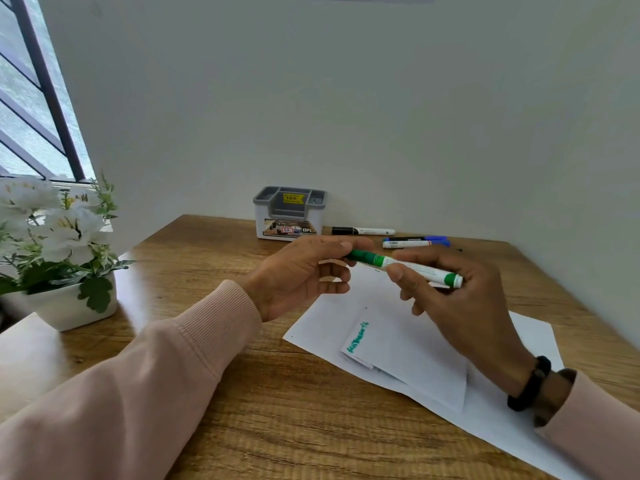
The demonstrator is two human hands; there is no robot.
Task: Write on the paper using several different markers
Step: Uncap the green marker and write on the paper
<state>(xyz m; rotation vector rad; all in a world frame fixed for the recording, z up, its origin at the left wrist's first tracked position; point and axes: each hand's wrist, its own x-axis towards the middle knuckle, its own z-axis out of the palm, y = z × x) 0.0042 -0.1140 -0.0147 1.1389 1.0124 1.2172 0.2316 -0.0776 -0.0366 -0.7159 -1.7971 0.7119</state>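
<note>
A green marker (408, 268) is held level above the desk between both hands. My left hand (304, 275) pinches its green cap end. My right hand (446, 292) grips the white barrel near the other green end. Under the hands lies a white sheet of paper (519, 420), and on it a smaller folded paper (412, 355) with a line of green writing along its left edge. Behind the hands a black-capped marker (363, 231) and a blue marker (415, 242) lie on the desk beside another dark one.
A grey and white pen holder (289, 216) stands at the back of the wooden desk (284, 410), against the wall. A white pot of white flowers (65, 265) sits at the left edge, below a window.
</note>
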